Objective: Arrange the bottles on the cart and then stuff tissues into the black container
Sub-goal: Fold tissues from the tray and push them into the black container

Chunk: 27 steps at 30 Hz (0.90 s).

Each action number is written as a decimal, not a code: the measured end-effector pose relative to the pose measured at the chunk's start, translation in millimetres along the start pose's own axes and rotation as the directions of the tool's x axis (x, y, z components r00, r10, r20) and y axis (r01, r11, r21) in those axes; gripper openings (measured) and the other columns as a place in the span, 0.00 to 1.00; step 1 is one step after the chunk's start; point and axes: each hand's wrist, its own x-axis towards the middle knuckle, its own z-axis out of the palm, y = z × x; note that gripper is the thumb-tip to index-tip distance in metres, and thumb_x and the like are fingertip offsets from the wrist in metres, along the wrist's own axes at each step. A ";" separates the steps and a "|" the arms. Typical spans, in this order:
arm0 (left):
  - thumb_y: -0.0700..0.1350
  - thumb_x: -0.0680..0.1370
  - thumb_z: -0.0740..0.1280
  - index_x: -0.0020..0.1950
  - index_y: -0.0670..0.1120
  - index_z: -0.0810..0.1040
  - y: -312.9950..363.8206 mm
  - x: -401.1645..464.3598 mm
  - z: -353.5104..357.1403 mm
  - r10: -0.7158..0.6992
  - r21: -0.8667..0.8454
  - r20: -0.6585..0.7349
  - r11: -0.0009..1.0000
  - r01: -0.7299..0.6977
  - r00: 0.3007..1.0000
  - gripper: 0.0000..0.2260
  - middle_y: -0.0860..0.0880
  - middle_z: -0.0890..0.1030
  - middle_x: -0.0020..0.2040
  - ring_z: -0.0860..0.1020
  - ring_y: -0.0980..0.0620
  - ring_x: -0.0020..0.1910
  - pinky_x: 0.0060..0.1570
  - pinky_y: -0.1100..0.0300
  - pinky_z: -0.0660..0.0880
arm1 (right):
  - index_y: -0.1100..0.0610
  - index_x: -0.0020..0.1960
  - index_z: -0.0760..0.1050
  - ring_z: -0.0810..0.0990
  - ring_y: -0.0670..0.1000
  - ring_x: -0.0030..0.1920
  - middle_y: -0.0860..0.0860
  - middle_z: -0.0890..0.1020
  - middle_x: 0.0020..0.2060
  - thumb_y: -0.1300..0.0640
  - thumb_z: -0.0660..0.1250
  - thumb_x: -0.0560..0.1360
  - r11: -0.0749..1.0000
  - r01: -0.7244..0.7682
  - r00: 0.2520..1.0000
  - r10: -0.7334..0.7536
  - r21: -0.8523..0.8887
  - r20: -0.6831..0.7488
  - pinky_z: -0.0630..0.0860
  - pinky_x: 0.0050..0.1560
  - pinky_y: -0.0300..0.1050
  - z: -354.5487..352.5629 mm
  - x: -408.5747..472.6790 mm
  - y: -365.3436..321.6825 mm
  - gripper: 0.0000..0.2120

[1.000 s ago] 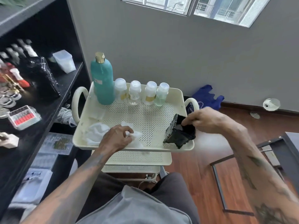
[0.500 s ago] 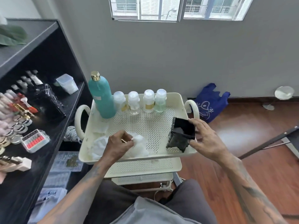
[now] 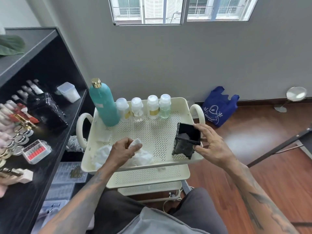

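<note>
Okay, change since a second ago: the black container (image 3: pixel 187 141) was tipped over under the right hand (image 3: pixel 209 146), now it stands nearly upright on its little feet at the right of the cart's top tray (image 3: pixel 189 105), lower-middle of the frame. From my remote seat I read that as setup for stuffing. Right hand grasps the container from its right side, thumb on the near rim, fingers on the far rim and side wall. Left hand (image 3: pixel 124 152) was flat-ish on the tissues (image 3: pixel 143 157) and is now clenched on a wad, a white corner poking out between thumb and forefinger; more tissue lies under and left of it on the tray, near the front-left corner. Wad and container are apart, no tissue visibly inside yet, though the interior is dark. Bottle part looks done: tall teal bottle (image 3: pixel 103 103) plus four small bottles (image 3: pixel 146 108) in a row along the tray's back edge, upper-middle. Orientation: container's long axis runs roughly vertical, leaning slightly so the open mouth points up and a bit toward upper right of the frame, feet down on the perforated floor. My read is the next step is carrying the wad rightward into that mouth.
</note>
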 end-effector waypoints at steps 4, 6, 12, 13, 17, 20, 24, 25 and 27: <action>0.49 0.78 0.69 0.51 0.43 0.82 -3.0 -0.1 2.2 0.063 0.239 -0.166 0.971 -0.022 0.984 0.09 0.45 0.79 0.50 0.77 0.44 0.53 0.49 0.52 0.74 | 0.44 0.73 0.64 0.79 0.45 0.55 0.38 0.65 0.69 0.62 0.71 0.71 1.000 -0.007 1.000 0.007 0.009 0.002 0.78 0.55 0.42 -0.4 0.0 2.6 0.35; 0.41 0.75 0.70 0.62 0.44 0.78 -6.4 -5.5 3.7 0.203 0.525 -0.305 0.851 -0.013 0.931 0.15 0.43 0.75 0.57 0.72 0.43 0.59 0.54 0.51 0.73 | 0.44 0.73 0.64 0.79 0.45 0.55 0.39 0.65 0.70 0.62 0.70 0.71 1.000 -0.008 1.000 0.008 0.010 0.001 0.78 0.53 0.39 0.1 0.0 2.8 0.35; 0.51 0.74 0.73 0.51 0.50 0.84 8.0 -7.0 3.9 0.194 0.504 0.292 0.801 -0.323 0.936 0.08 0.54 0.79 0.47 0.78 0.56 0.45 0.50 0.54 0.79 | 0.45 0.72 0.66 0.79 0.43 0.53 0.39 0.67 0.69 0.63 0.71 0.70 1.000 -0.005 1.000 0.005 0.010 -0.004 0.77 0.50 0.35 -0.9 1.9 1.4 0.34; 0.52 0.73 0.74 0.48 0.50 0.84 12.9 -5.6 6.7 0.090 0.488 0.370 0.828 -0.276 0.925 0.08 0.54 0.80 0.45 0.79 0.56 0.43 0.47 0.54 0.80 | 0.45 0.72 0.66 0.79 0.42 0.52 0.39 0.67 0.68 0.63 0.71 0.70 1.000 -0.007 1.000 0.007 0.014 -0.002 0.78 0.49 0.36 -1.4 2.0 1.2 0.34; 0.56 0.66 0.79 0.40 0.47 0.84 24.1 3.8 18.4 -0.064 0.591 0.338 0.791 -0.159 0.939 0.14 0.51 0.83 0.39 0.81 0.53 0.38 0.37 0.57 0.79 | 0.44 0.72 0.66 0.79 0.41 0.51 0.38 0.67 0.66 0.63 0.71 0.70 1.000 -0.010 1.000 0.010 0.006 0.014 0.78 0.52 0.39 -1.7 1.7 -0.9 0.34; 0.50 0.66 0.80 0.41 0.44 0.84 28.4 10.0 28.9 -0.110 0.657 0.304 0.743 -0.125 0.946 0.12 0.49 0.83 0.38 0.80 0.52 0.36 0.33 0.60 0.74 | 0.43 0.71 0.65 0.77 0.35 0.49 0.36 0.66 0.64 0.62 0.72 0.70 0.999 -0.021 0.999 0.022 -0.030 0.033 0.77 0.55 0.39 -2.6 2.7 -2.4 0.34; 0.46 0.69 0.79 0.46 0.44 0.86 31.0 19.6 23.4 -0.137 0.634 0.293 0.769 -0.085 0.946 0.09 0.49 0.86 0.43 0.81 0.53 0.38 0.35 0.61 0.73 | 0.44 0.71 0.65 0.77 0.35 0.48 0.36 0.66 0.64 0.62 0.72 0.70 0.998 -0.018 0.999 0.019 -0.059 0.031 0.76 0.55 0.38 -5.4 6.5 -6.3 0.34; 0.45 0.69 0.78 0.48 0.44 0.86 30.4 21.5 18.2 -0.147 0.621 0.307 0.780 -0.080 0.940 0.09 0.49 0.86 0.45 0.82 0.53 0.40 0.37 0.61 0.74 | 0.44 0.71 0.66 0.77 0.35 0.47 0.36 0.66 0.64 0.62 0.72 0.70 0.998 -0.015 0.999 0.017 -0.062 0.031 0.75 0.54 0.37 -5.3 6.7 -6.8 0.34; 0.42 0.71 0.76 0.50 0.44 0.86 28.3 22.0 11.7 -0.150 0.597 0.344 0.797 -0.093 0.927 0.09 0.50 0.86 0.49 0.82 0.54 0.44 0.42 0.62 0.76 | 0.44 0.71 0.66 0.77 0.35 0.46 0.36 0.66 0.63 0.62 0.72 0.70 0.997 -0.015 1.000 0.017 -0.069 0.025 0.75 0.52 0.35 -5.2 5.4 -6.1 0.33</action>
